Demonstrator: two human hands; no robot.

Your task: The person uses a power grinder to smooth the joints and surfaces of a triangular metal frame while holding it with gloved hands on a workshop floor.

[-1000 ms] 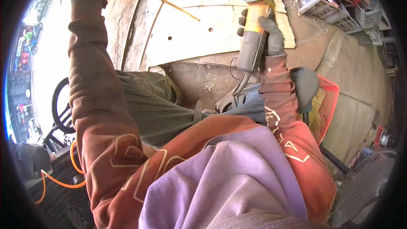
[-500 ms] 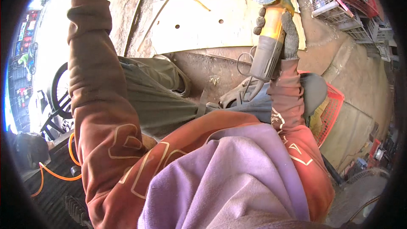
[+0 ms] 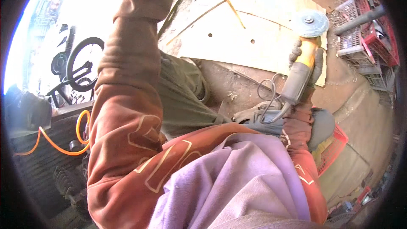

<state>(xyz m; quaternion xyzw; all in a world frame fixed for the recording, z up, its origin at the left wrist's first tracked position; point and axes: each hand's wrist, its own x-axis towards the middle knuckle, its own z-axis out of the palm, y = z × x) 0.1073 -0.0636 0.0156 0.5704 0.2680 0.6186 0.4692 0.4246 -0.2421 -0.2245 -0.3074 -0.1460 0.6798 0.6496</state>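
My right hand (image 3: 317,65), in a dark grey knit glove, is wrapped round an angle grinder (image 3: 295,81) with a yellow head and a grey body. Its pale round disc (image 3: 311,23) points away from me, over the right edge of a pale board (image 3: 237,44) with several round holes. A grey cord loops from the grinder's rear end. My left arm (image 3: 133,55) reaches far forward in a reddish-brown sleeve, and the hand lies beyond the upper edge. Near that side, thin yellowish strips (image 3: 227,0) cross over the board.
Red and grey plastic crates (image 3: 349,29) are stacked at the far right, with a grey pipe (image 3: 360,20) across them. Beside my right leg is a red basket (image 3: 333,150). An orange hose (image 3: 59,149) curls at the left, below a black wheel (image 3: 85,64).
The view has swung left, so the scene sits farther right in the picture. My left arm angles more to the right; the grinder stays gripped in my right hand, its disc tilted farther right.
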